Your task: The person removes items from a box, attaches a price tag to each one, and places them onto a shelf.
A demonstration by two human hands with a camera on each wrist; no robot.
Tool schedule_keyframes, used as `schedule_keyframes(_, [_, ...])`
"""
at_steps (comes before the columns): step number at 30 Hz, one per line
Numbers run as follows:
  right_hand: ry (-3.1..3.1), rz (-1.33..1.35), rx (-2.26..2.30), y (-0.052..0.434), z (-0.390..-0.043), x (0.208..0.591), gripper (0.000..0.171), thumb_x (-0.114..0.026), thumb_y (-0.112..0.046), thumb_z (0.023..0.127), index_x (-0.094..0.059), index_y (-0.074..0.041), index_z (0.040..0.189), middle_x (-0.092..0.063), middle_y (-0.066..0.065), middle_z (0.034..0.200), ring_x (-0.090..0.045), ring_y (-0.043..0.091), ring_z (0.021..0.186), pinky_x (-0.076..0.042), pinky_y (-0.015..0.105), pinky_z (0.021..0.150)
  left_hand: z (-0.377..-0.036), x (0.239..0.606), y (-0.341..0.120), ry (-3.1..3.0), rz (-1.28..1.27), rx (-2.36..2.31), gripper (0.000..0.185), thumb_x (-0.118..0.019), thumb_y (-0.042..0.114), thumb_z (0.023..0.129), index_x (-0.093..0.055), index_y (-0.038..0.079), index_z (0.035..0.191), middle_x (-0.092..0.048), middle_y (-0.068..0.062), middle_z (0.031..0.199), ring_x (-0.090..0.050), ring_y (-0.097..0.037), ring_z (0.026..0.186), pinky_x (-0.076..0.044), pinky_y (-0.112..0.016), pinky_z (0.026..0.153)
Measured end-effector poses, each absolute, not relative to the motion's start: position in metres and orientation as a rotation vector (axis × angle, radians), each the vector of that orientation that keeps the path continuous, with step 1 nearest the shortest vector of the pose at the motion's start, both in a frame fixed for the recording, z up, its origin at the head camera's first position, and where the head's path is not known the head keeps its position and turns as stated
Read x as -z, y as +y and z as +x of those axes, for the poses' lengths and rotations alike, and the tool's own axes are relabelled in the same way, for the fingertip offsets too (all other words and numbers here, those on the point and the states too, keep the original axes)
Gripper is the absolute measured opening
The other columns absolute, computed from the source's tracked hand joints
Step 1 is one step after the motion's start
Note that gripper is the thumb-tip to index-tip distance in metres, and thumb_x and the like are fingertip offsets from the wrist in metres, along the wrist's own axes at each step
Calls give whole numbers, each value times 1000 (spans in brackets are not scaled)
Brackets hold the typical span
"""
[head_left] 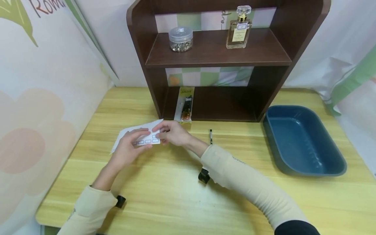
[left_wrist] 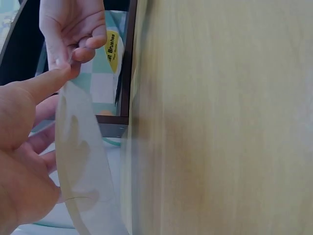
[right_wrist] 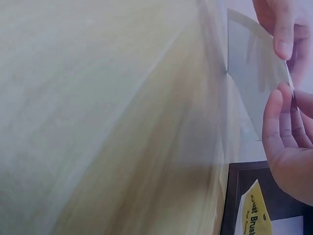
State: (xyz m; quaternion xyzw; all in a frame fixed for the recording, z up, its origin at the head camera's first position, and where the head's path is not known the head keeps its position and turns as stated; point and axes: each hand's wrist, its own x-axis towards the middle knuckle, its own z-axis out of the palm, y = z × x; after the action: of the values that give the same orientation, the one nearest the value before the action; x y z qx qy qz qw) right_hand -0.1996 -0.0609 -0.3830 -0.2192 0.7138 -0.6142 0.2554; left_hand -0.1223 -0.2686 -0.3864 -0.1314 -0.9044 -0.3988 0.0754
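A white sheet of labels (head_left: 148, 141) with blue-edged boxes is held up above the table, left of centre in the head view. My left hand (head_left: 127, 148) grips the sheet between thumb and fingers from its left side. At its right corner my right hand (head_left: 175, 133) pinches the edge. Both hands' fingertips almost meet there. The left wrist view shows the sheet's back (left_wrist: 93, 161), bent in a curve. In the right wrist view, the sheet (right_wrist: 254, 58) runs up to the fingertips; whether a single label is lifting off cannot be made out.
Behind the hands stands a dark brown shelf (head_left: 218, 58) bearing a clear lidded jar (head_left: 181, 39), a perfume bottle (head_left: 238, 34) and a pack of brushes (head_left: 185, 104). A blue bin (head_left: 305, 143) stands to the right. A thin black-and-silver item (head_left: 211, 135) lies near the right forearm.
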Motion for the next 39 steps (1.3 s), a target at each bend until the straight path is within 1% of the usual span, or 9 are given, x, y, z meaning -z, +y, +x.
schedule_keyframes(3, [1896,-567,1696,-59,-201,381,21,-65,5,94,-69,1,114,-69,12,87,-66,27,72,-60,49,76,-121,386,-267,-2686,-389,1210,48,-84,11,81,-68,5,125,-65,-15,130,-62,-37,118,-13,-66,117])
schedule_keyframes(5, [1897,-571,1695,-59,-201,381,21,-65,4,94,-69,1,115,-70,12,87,-66,25,72,-60,49,75,-120,386,-267,-2681,-366,1219,47,-84,11,81,-68,6,125,-67,-14,127,-67,-36,110,-11,-63,118])
schedule_keyframes(7, [1920,-595,1676,-58,-201,380,22,-66,3,94,-69,0,115,-70,11,88,-66,27,74,-60,49,75,-120,386,-266,-2684,-345,1210,47,-84,12,81,-69,6,125,-68,-14,124,-69,-35,105,-11,-61,119])
schedule_keyframes(10, [1978,-669,1639,-56,-200,379,22,-65,2,95,-70,-1,116,-69,11,88,-66,35,78,-59,47,73,-119,385,-264,-2685,-326,1166,46,-85,13,81,-69,5,124,-70,-14,121,-68,-35,107,-14,-60,119])
schedule_keyframes(13, [2054,-784,1588,-55,-200,379,22,-65,1,96,-70,-2,117,-68,12,85,-64,38,77,-58,39,66,-118,385,-262,-2681,-311,1131,45,-85,13,80,-70,4,122,-71,-15,118,-67,-36,107,-16,-60,118])
schedule_keyframes(17, [2159,-952,1512,-53,-201,380,22,-67,-2,96,-71,-3,117,-67,9,80,-60,24,68,-49,25,57,-118,384,-260,-2678,-289,1110,43,-85,12,80,-71,4,120,-72,-16,114,-68,-37,104,-18,-60,118])
schedule_keyframes(21, [2224,-1041,1436,-53,-201,380,22,-69,-6,96,-72,-6,117,-65,4,79,-56,13,68,-48,23,59,-117,384,-258,-2680,-273,1092,41,-85,13,81,-72,4,119,-72,-16,112,-69,-37,102,-18,-60,118])
schedule_keyframes(32, [2226,-1032,1432,-58,-198,379,21,-68,-3,95,-72,-6,115,-61,4,77,-50,10,63,-43,20,55,-116,386,-258,-2654,-272,1055,40,-86,10,79,-72,2,116,-73,-17,110,-69,-38,101,-19,-65,116])
schedule_keyframes(39, [2245,-1007,1432,-62,-197,379,20,-68,-2,94,-72,-5,114,-60,3,77,-47,10,61,-39,20,53,-115,384,-257,-2651,-249,1043,40,-86,9,79,-72,2,116,-73,-17,110,-69,-38,102,-20,-64,116])
